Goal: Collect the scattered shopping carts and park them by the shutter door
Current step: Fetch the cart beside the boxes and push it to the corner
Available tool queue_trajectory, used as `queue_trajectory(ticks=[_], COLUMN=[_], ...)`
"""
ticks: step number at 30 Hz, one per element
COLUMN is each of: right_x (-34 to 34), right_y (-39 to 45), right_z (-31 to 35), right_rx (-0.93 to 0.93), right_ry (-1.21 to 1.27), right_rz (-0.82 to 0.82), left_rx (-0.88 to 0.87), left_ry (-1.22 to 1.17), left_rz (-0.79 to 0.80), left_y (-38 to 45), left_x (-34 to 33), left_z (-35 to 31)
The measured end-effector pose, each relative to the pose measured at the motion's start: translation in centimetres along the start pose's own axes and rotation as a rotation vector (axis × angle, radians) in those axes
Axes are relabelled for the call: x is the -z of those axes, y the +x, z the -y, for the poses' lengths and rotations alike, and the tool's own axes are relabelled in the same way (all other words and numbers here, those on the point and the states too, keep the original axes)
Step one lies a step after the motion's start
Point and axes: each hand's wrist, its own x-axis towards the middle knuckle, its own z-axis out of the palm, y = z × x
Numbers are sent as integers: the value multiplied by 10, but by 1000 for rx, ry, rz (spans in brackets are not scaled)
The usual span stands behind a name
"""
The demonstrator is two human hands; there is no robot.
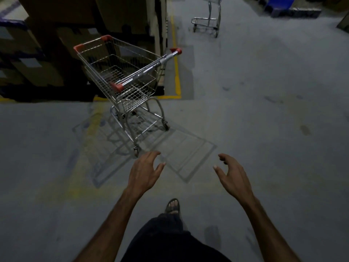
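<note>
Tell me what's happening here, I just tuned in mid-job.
A person is walking across a grey warehouse floor toward an empty shopping cart parked by stacked cardboard boxes. Both the left hand and the right hand are held out in front, fingers loosely spread, holding nothing and not yet touching the cart's handle. A second cart stands farther off, partly cut off at the top. No shutter door is in view.

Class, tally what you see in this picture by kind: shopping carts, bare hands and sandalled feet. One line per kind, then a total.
Shopping carts: 2, the near cart and the far cart, cut off by the top edge
Hands: 2, the left hand and the right hand, both holding nothing
Sandalled feet: 1, the foot
Total: 5
</note>
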Motion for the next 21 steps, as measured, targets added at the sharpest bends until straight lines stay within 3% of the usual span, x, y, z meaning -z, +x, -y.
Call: queue_trajectory(ticks=[11,21], right_x=[10,1], right_y=[183,349], right_z=[36,48], right_rx=[54,191], right_ry=[42,29], right_rz=[11,135], left_rx=[-33,90], left_ry=[-41,10], left_rz=[-51,-126], left_y=[173,286], left_x=[-4,-23], left_z=[0,4])
